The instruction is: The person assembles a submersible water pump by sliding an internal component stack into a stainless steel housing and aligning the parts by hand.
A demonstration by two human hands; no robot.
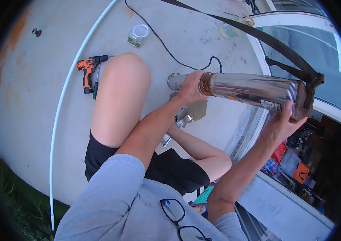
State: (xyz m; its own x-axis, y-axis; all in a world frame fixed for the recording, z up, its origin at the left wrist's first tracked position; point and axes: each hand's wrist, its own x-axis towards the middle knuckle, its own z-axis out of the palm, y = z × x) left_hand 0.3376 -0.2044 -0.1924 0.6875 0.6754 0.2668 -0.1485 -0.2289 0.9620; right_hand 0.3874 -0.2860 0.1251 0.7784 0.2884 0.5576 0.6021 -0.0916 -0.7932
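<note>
A long, shiny metal submersible pump point(250, 86) lies across both my hands, its right end a little lower than its left. My left hand point(191, 87) is wrapped round its narrower left part, beside a rusty collar point(205, 84). Under the capped right end, my right hand point(280, 125) grips it, thumb on the side near the threaded ring point(292, 91). A dark flat strap point(274, 42) is fastened to that brown, dirty end and runs up to the left. A label shows on the pump's lower side.
An orange and black cordless drill point(87, 71) and a green-handled screwdriver point(95, 90) lie left of my knee. Beyond stands a lidded clear jar point(137, 35). A black cable point(162, 42) and pale blue hose point(68, 74) cross the concrete. At right is a window frame point(289, 20).
</note>
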